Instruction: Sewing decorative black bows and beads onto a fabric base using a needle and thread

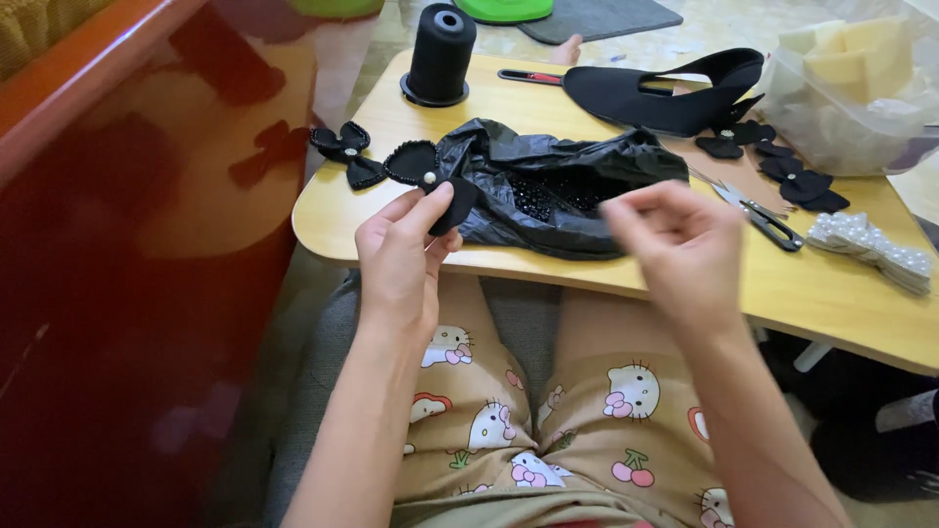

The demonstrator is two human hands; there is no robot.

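My left hand point(401, 256) pinches a black fabric bow point(423, 174) with a beaded edge and a pearl in its middle, held just over the near edge of the small wooden lap table point(626, 279). To the right, my right hand point(680, 244) is blurred, its fingers curled together near the bow; whether it holds anything, I cannot tell. Behind both hands lies a crumpled black plastic bag point(548, 176) with small black beads inside.
A finished black bow point(347, 152) lies at the table's left, a black thread cone point(440, 54) behind it. A black shoe upper point(665, 88), more bows point(782, 171), snips point(763, 217), pearl strips point(871, 244) and a clear bag of foam point(851, 88) sit right. A glossy red panel point(147, 244) flanks left.
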